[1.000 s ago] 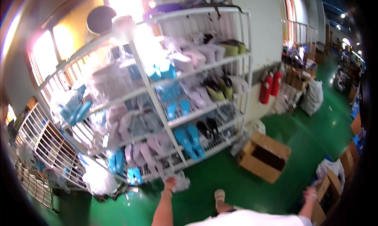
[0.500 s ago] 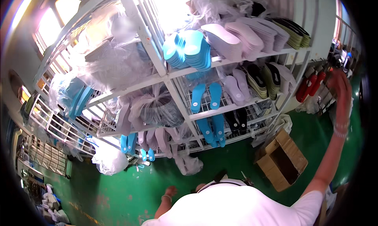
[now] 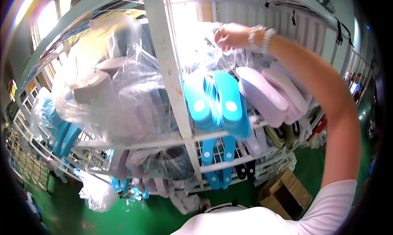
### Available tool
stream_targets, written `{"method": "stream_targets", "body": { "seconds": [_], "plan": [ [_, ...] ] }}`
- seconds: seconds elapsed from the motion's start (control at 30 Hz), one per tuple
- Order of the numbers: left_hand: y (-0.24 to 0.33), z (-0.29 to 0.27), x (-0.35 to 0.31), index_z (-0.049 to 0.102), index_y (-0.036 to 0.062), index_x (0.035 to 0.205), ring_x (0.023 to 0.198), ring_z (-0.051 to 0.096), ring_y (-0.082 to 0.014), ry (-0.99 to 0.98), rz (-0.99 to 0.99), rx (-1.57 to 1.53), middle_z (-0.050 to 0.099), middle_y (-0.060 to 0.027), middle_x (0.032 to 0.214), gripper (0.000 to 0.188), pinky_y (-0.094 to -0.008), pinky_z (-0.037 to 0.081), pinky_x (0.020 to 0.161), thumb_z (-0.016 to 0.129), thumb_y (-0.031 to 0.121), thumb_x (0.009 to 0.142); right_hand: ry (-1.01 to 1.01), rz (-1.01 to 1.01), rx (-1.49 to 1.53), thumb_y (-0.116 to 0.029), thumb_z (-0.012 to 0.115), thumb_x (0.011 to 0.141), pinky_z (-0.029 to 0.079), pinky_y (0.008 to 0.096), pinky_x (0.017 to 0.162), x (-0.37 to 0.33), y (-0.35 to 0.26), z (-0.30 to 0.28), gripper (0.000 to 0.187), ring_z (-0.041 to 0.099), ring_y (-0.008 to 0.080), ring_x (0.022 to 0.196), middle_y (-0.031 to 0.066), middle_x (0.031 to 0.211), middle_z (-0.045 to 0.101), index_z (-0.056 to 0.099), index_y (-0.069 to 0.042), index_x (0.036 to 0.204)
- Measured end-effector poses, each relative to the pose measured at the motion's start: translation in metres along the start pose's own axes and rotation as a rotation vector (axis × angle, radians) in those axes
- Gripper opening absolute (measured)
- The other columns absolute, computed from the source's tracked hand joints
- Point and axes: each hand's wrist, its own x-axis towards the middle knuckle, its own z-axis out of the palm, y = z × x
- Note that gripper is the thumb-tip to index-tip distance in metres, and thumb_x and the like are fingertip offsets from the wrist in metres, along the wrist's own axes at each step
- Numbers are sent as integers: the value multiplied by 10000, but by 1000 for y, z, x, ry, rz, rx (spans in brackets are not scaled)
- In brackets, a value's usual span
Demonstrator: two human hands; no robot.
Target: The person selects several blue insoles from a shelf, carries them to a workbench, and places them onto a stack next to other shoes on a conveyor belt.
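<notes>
My right hand (image 3: 232, 36) reaches over the upper shelf, a beaded bracelet at its wrist. Its fingers are curled down on a crumpled clear plastic bag (image 3: 229, 59) behind the front stacks. Just in front of it stand stacks of blue insoles (image 3: 227, 99) with white round stickers. To their right lie stacks of pale lilac insoles (image 3: 266, 93), partly under my forearm. What lies inside the bag is hard to make out in the glare. My left hand is out of view.
A white metal rack post (image 3: 161, 59) divides the shelves. On its left, large clear bags (image 3: 123, 95) hold pale insoles. Lower shelves carry more blue insoles (image 3: 208, 151) and dark ones (image 3: 245, 170). An open cardboard box (image 3: 286, 194) sits on the green floor (image 3: 159, 218).
My right hand has swung from the far right onto the bag on the upper shelf. The view has moved closer to the rack. My left hand has left the picture.
</notes>
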Motion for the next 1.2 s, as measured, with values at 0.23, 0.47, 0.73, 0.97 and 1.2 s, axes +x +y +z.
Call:
{"method": "stream_targets", "body": {
  "seconds": [0.23,0.47,0.73,0.97,1.2],
  "plan": [
    [140,47,84,536,109,926,768,518,-209,-197,227,105,554,-57,842,176,-402,433,588,479,234,815,-197,416,111,-213,502,758,505,316,652,153,61,61,381,600,216,755,141,915,600,518,3,1072],
    [212,59,125,541,107,929,794,522,-209,-123,281,58,558,-59,861,181,-401,438,606,482,230,812,-162,531,273,-239,530,730,503,343,655,135,98,115,423,593,231,778,142,941,589,512,-6,1082],
    [194,36,127,548,105,934,824,528,-209,-11,252,48,562,-62,883,186,-399,444,627,486,227,808,-71,624,342,-269,563,697,500,374,659,129,126,139,474,585,248,806,144,969,576,505,-17,1094],
    [173,39,122,554,103,938,850,532,-209,10,272,14,565,-64,902,190,-397,449,646,489,223,806,20,655,320,-295,591,668,498,400,662,121,127,129,520,578,263,829,145,994,565,499,-26,1104],
    [142,22,109,560,101,942,876,537,-208,67,256,-32,569,-66,921,195,-396,454,664,492,220,803,97,639,340,-321,620,639,496,427,665,116,125,124,569,570,278,853,146,1019,553,493,-35,1115]
  ]
}}
